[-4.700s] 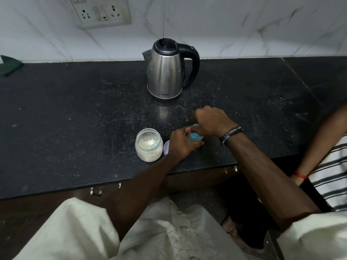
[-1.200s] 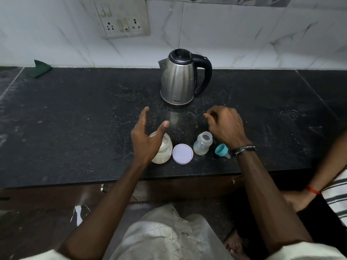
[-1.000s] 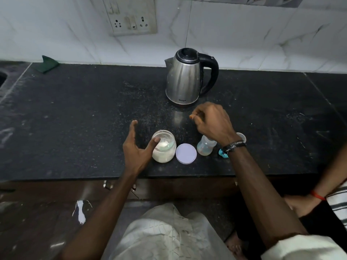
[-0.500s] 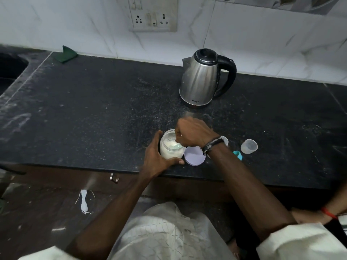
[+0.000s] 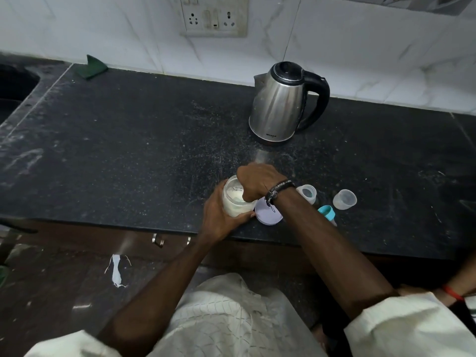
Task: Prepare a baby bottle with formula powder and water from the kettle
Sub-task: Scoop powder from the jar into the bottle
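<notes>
A glass jar of white formula powder [image 5: 233, 204] stands open near the front edge of the black counter [image 5: 128, 150]. My left hand [image 5: 219, 217] grips the jar from the left and below. My right hand [image 5: 257, 184] hovers over the jar's mouth with its fingers curled down into it; what they hold is hidden. The jar's pale lid [image 5: 268, 215] lies flat just right of it. The small open baby bottle [image 5: 307, 193] stands right of my wrist. Its teal ring with nipple [image 5: 327, 213] and clear cap [image 5: 344, 199] lie beside it. A steel kettle [image 5: 280, 106] stands behind.
A wall socket panel [image 5: 213, 16] sits above the counter. A green cloth [image 5: 91, 67] lies at the back left, beside a dark sink [image 5: 13, 83]. Another person's arm with a red band [image 5: 453, 295] shows at the lower right.
My left hand has closed round the powder jar. My right hand left the bottle and reached into the jar's mouth. The view has shifted, so everything sits further right.
</notes>
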`<state>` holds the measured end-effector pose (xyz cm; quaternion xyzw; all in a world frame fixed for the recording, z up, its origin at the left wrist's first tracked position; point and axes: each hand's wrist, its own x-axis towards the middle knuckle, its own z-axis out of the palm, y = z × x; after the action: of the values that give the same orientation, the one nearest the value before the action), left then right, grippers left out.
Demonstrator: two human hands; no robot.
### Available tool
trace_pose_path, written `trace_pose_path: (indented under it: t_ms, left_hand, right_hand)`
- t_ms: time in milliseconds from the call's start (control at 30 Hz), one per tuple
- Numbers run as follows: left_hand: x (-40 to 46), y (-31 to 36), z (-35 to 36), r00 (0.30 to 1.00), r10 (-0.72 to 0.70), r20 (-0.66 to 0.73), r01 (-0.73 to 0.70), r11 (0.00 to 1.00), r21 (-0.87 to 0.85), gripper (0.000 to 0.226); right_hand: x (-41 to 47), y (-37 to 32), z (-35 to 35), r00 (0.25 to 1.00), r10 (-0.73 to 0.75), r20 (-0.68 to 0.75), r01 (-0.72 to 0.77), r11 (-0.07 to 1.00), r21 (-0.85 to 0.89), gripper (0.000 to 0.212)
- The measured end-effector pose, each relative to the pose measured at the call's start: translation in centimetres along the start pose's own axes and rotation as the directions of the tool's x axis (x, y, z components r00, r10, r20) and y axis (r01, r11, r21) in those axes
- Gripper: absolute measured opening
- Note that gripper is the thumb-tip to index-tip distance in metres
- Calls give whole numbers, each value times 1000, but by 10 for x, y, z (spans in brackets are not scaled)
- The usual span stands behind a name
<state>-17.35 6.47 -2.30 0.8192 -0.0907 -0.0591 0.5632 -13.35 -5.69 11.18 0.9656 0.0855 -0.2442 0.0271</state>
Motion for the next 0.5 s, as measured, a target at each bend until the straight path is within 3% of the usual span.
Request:
trace_pose_path:
  t_ms: [233,367,500]
  left_hand:
    - [-1,6,-1,999,29,-18,-30,998,-60,85]
    - [-5,11,-3,998,38,-54,-46,989,-142,80]
    - [-5,12,-4,998,48,-48,-55,984,-168,82]
  right_hand:
    - [10,-1,0,989,7,146,-8,1000,12,25]
    - [8,-2,-1,995,10,98,-16,998,64,27]
    - [5,1,3,1000,-5,22,3,996,84,15]
